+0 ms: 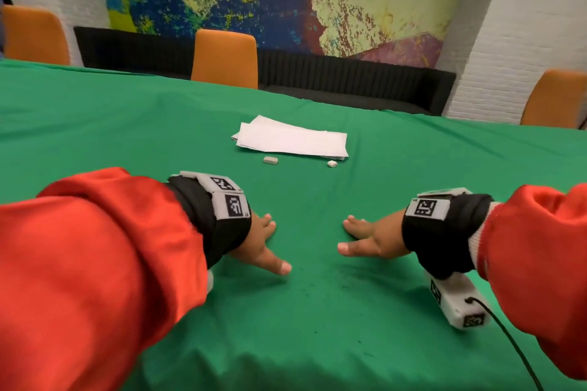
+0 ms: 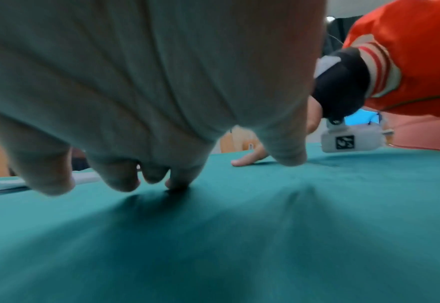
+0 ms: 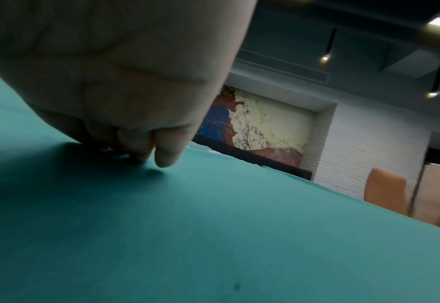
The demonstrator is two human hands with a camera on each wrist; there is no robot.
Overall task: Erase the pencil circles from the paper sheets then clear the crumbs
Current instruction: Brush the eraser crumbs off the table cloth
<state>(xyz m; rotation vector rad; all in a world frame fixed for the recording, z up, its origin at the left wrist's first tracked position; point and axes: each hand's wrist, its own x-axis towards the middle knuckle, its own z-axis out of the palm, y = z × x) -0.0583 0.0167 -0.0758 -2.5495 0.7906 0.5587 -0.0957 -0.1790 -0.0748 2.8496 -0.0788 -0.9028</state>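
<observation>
On the green cloth-covered table point(image 1: 127, 124), the left hand point(image 1: 260, 241) and right hand point(image 1: 368, 238) lie flat with fingers spread, holding nothing. Nearer the person than both hands, dark crumbs point(image 1: 320, 289) speckle the cloth. Beyond the hands lies the stack of white paper sheets point(image 1: 292, 140), with two small whitish erasers point(image 1: 270, 160) just beside its near edge.

Matt green cloth point(image 1: 127, 124) covers the table, softly creased. White paper sheets point(image 1: 292, 140) look smooth and matt. Red sleeves point(image 1: 95, 263) have a slight satin sheen.
</observation>
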